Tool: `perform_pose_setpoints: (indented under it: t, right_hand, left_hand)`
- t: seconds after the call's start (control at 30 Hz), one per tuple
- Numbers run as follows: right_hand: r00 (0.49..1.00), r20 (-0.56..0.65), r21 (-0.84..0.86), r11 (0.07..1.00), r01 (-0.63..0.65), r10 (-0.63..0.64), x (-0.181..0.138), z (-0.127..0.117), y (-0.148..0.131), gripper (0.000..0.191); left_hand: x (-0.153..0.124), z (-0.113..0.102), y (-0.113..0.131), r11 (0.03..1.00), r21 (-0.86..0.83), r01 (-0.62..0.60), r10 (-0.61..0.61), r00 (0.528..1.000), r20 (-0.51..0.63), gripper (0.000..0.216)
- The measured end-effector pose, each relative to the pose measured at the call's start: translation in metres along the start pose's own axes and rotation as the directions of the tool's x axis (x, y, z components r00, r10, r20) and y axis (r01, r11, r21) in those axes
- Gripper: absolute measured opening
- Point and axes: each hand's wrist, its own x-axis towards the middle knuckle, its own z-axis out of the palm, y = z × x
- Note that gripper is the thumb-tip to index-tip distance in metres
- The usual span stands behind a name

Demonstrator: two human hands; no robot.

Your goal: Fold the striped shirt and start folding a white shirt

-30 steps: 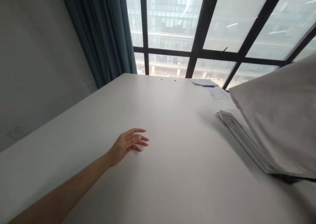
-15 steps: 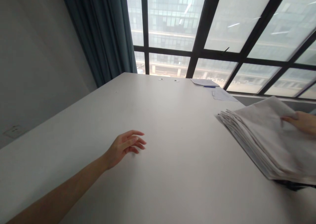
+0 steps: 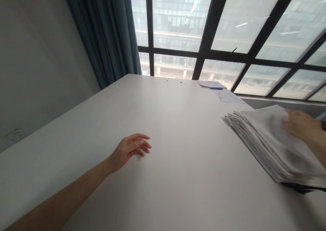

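My left hand [image 3: 129, 150] rests on the white table [image 3: 163, 176], fingers loosely spread, holding nothing. At the right, a thick stack of grey-white folded cloths [image 3: 270, 142] lies on the table. My right hand [image 3: 299, 124] is on top of the stack near its far right side, blurred by motion, with its fingers against the top cloth. Whether those fingers grip the cloth does not show.
Loose papers [image 3: 230, 97] and a blue pen [image 3: 216, 88] lie at the table's far edge by the window. A dark curtain [image 3: 109, 37] hangs at the back left. Something dark [image 3: 300, 189] sticks out from under the stack.
The big cloth held up at the right a second ago has come down onto the stack. My right hand then slid left along its top. My left hand has barely moved.
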Motion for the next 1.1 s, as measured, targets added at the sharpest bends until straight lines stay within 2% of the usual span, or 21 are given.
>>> perform_pose_setpoints:
  t: [0.07,0.13,0.2,0.3,0.43,0.5,0.6,0.7,0.83,0.9,1.03,1.1]
  right_hand:
    - [0.986,0.142,-0.081,0.992,0.099,-0.087,-0.011,0.019,-0.03,0.018]
    - [0.95,0.263,-0.099,0.975,0.201,-0.169,-0.019,0.038,-0.056,0.014]
    - [0.925,0.361,-0.178,0.965,0.192,-0.117,-0.024,0.054,-0.072,0.02]
    - [0.878,0.478,-0.333,0.93,0.156,0.024,-0.023,0.066,-0.075,0.03]
    - [0.81,0.586,-0.347,0.914,0.21,0.037,-0.021,0.062,-0.065,0.041]
    - [0.797,0.604,-0.353,0.905,0.237,0.027,-0.025,0.058,-0.065,0.041]
    - [0.807,0.59,-0.429,0.857,0.287,0.025,-0.034,0.053,-0.074,0.031]
    - [0.86,0.509,-0.506,0.816,0.279,0.022,-0.039,0.047,-0.083,0.027]
    - [0.933,0.359,-0.505,0.837,0.212,-0.019,-0.036,0.037,-0.078,0.033]
    - [0.928,0.37,-0.447,0.87,0.208,-0.031,-0.036,0.038,-0.071,0.035]
    - [0.859,0.505,-0.241,0.942,0.231,-0.082,-0.041,0.059,-0.06,0.038]
    - [0.898,0.406,-0.147,0.957,0.248,-0.17,-0.047,0.074,-0.059,0.042]
  left_hand:
    - [0.0,0.0,-0.001,1.0,0.002,-0.002,0.002,1.0,0.0,0.026]
    - [0.0,-0.001,-0.001,1.0,0.008,-0.001,0.001,1.0,-0.002,0.026]
    - [0.0,-0.001,-0.002,1.0,0.013,-0.001,0.001,1.0,-0.004,0.027]
    - [0.0,-0.001,-0.002,1.0,0.014,-0.006,0.005,1.0,0.011,0.028]
    - [0.0,-0.001,-0.002,1.0,0.015,-0.003,0.003,1.0,0.024,0.028]
    - [0.0,-0.002,-0.001,1.0,0.015,0.001,-0.001,1.0,0.027,0.028]
    - [-0.002,-0.002,-0.001,1.0,0.009,-0.002,0.001,0.999,0.039,0.028]
    - [-0.003,-0.002,0.0,1.0,0.004,-0.005,0.005,0.999,0.046,0.029]
    - [-0.003,-0.001,0.001,1.0,0.002,-0.006,0.006,0.999,0.049,0.029]
    - [-0.003,-0.001,0.001,1.0,0.004,-0.008,0.007,0.999,0.051,0.029]
    - [-0.004,0.0,0.001,1.0,0.014,-0.01,0.009,0.999,0.051,0.029]
    - [-0.004,0.0,0.001,1.0,0.022,-0.011,0.009,0.998,0.054,0.028]
